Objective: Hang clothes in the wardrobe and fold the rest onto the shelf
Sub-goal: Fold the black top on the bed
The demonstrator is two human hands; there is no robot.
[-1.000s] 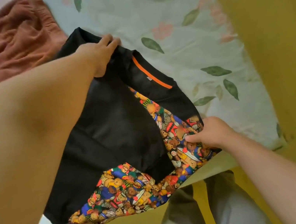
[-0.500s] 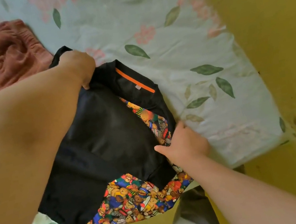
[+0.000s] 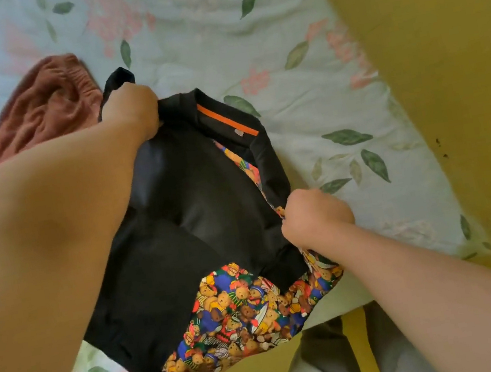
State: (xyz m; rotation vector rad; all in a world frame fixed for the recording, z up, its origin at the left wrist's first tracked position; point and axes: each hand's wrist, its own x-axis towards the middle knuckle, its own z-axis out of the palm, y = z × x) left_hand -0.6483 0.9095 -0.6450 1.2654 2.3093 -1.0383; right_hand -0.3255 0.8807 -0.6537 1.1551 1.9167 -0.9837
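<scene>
A black shirt (image 3: 197, 212) with a teddy-bear print panel and an orange collar strip lies partly folded on the floral bedsheet (image 3: 247, 41). My left hand (image 3: 131, 112) is closed on the shirt's far left shoulder, next to the collar. At the shirt's right edge my right hand (image 3: 315, 216) is fisted around the fabric, where black cloth meets the bear print. The shirt's near hem reaches the bed's front edge.
A rust-brown garment (image 3: 46, 111) lies bunched on the bed to the left, just behind my left hand. A yellow wall (image 3: 442, 58) runs along the bed's right side. Yellow floor and my grey trousers (image 3: 333, 364) show below the bed's edge.
My right hand went from lying flat on the bear print to gripping the shirt's right edge. My left hand stayed closed on the shoulder. The shirt's right side is bunched inward.
</scene>
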